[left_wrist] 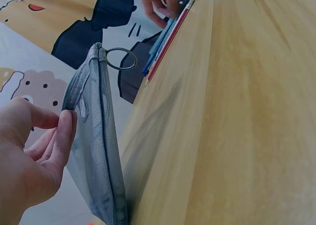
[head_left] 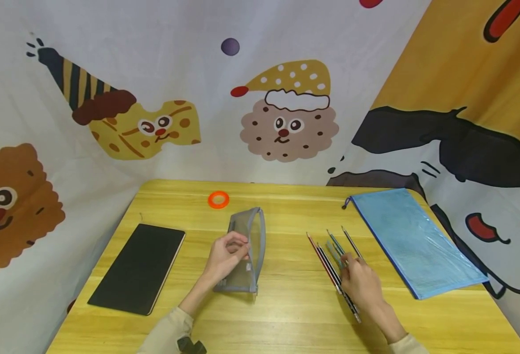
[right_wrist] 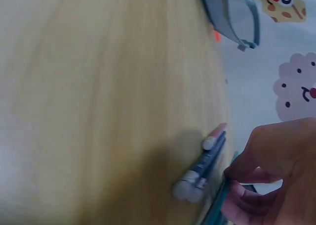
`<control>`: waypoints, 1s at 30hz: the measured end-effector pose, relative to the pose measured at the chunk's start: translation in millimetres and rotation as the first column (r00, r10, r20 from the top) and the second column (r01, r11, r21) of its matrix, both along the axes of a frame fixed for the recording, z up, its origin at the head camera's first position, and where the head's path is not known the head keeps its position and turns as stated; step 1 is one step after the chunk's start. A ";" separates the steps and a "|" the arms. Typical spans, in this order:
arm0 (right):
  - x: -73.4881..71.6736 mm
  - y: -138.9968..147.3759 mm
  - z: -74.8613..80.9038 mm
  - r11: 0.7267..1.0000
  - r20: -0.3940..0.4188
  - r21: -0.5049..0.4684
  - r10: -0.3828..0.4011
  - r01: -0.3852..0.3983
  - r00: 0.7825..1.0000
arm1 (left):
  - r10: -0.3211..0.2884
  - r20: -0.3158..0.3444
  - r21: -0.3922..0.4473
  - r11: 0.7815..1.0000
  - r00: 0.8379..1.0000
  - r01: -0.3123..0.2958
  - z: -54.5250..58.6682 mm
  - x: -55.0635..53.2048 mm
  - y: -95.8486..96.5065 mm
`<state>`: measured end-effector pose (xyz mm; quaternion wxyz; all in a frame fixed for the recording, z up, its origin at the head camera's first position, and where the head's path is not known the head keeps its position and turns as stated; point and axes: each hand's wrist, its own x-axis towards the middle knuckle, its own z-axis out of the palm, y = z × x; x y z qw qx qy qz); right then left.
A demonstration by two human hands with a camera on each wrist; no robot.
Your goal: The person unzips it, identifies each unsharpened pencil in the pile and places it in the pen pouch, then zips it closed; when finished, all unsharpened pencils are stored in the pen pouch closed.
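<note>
A grey mesh pencil pouch (head_left: 237, 284) stands on its side on the table, its zipped mouth parted toward the right. My left hand (head_left: 226, 256) pinches the rim of that mouth between thumb and fingers, as the left wrist view also shows. My right hand (head_left: 362, 286) bends over a loose group of pencils and pinches a slim teal pen (right_wrist: 217, 205) among them. A red pencil (head_left: 320, 255) and dark pencils (head_left: 350, 301) lie left of the right hand. Another dark pencil (head_left: 351, 241) reaches out beyond it. The right fingertips are partly hidden in the head view.
A black notebook (head_left: 137, 268) lies at the left. Behind the pouch is an orange tape ring (head_left: 218, 199). A blue zip document bag (head_left: 419, 241) lies on the right side of the wooden table (head_left: 286, 314). A printed cloth (head_left: 215, 137) hangs behind the table.
</note>
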<state>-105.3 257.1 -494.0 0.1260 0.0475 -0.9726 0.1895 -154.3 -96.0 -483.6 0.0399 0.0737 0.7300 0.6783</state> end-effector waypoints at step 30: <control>-43.4 -42.5 54.3 0.846 0.293 -0.534 0.171 0.013 0.941 | 0.003 -0.009 -0.006 1.000 1.000 -0.003 -1.7 -0.5 1.7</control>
